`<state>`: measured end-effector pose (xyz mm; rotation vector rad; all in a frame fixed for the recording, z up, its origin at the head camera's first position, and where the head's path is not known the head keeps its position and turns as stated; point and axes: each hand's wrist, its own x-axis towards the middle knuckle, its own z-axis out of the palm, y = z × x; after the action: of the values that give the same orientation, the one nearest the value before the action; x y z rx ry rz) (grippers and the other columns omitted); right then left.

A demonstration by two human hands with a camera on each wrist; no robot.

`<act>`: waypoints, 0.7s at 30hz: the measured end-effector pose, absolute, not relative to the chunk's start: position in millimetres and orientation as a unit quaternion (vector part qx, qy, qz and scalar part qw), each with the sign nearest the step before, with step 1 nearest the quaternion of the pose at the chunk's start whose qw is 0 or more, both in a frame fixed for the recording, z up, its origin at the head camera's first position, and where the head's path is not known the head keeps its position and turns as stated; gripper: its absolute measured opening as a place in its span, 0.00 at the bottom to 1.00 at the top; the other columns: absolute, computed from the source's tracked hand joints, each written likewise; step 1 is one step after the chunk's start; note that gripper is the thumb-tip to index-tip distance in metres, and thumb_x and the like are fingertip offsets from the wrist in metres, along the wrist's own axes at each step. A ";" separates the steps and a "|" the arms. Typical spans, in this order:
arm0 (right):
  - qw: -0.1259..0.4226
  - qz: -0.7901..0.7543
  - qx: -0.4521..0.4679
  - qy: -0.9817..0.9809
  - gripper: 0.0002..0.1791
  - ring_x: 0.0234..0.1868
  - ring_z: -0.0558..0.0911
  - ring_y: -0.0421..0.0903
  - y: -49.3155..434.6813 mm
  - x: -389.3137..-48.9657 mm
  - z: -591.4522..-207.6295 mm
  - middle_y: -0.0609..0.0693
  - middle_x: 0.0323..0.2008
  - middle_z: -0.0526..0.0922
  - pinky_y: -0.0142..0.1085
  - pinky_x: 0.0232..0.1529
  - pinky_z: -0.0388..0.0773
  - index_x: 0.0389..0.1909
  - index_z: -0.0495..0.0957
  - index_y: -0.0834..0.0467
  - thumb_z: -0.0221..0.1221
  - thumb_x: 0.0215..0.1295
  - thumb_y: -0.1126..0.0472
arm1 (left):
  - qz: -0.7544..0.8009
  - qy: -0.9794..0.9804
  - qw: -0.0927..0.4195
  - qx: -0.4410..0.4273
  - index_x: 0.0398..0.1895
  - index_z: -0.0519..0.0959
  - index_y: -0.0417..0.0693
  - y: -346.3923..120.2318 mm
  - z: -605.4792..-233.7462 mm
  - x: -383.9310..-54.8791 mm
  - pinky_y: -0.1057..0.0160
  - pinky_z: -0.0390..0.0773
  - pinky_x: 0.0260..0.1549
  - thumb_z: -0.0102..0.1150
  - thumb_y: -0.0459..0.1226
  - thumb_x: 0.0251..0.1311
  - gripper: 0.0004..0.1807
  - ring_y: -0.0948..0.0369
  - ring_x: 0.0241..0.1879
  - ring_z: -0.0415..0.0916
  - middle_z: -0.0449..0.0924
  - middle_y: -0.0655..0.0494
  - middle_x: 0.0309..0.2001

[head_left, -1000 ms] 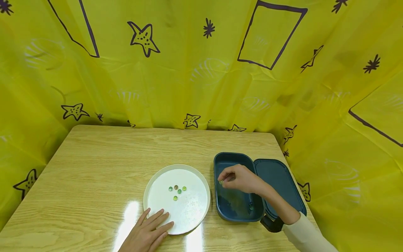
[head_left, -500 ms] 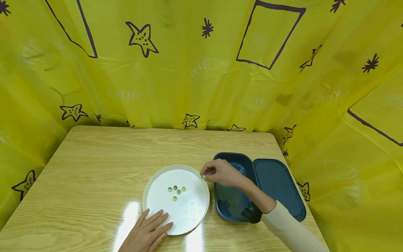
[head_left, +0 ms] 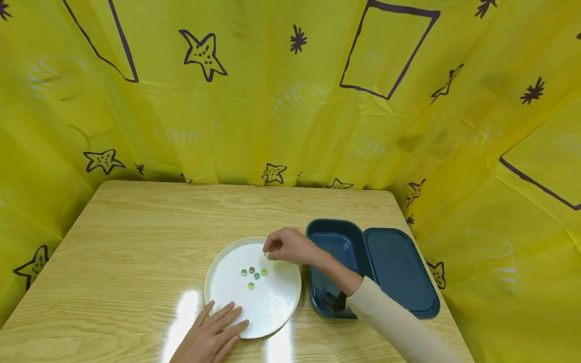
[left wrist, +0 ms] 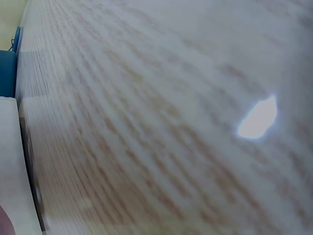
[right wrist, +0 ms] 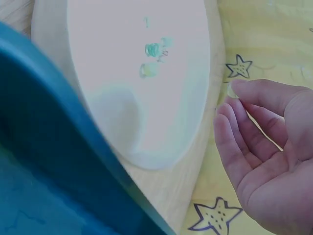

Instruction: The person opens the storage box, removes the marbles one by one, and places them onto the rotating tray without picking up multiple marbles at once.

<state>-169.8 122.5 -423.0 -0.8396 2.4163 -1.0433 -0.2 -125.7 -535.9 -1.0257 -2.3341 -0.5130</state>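
My right hand [head_left: 290, 246] pinches a pale yellow-green glass marble [head_left: 266, 254] between thumb and fingertips, over the back right part of a round white tray [head_left: 272, 312]. In the right wrist view the marble [right wrist: 233, 91] shows at the tip of the thumb. Several marbles lie loosely grouped on the tray: green marbles [head_left: 256, 276], yellow-green ones [head_left: 251, 286] and a brown one [head_left: 251, 270]. My left hand [head_left: 211, 330] rests with fingers spread across the tray's near left rim. Only a sliver of that hand enters the left wrist view.
Right of the tray stands a dark blue box [head_left: 317, 229], partly covered by my right forearm. Its matching lid [head_left: 399, 267] lies against the box's right side. The wooden table [head_left: 150, 237] ends at a yellow patterned curtain [head_left: 254, 116] behind and to both sides.
My right hand has moved left with the marble, from above the blue box to above the tray. My left hand and the marbles on the tray stay put.
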 end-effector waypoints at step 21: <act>0.205 -0.334 -0.230 0.891 0.05 0.29 0.77 0.36 84.7 -170.9 -448.6 0.43 0.26 0.81 0.28 0.31 0.75 0.30 0.85 0.57 0.69 0.57 0.70 | -0.196 -0.862 0.268 -0.384 0.49 0.86 0.58 -126.8 -536.7 -1.3 0.56 0.42 0.73 0.33 0.50 0.81 0.25 0.54 0.55 0.79 0.83 0.54 0.53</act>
<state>-170.9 84.7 -448.6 -0.6411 2.4830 -0.9303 -1.3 -126.8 -536.7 -1.0351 -2.3251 -0.5299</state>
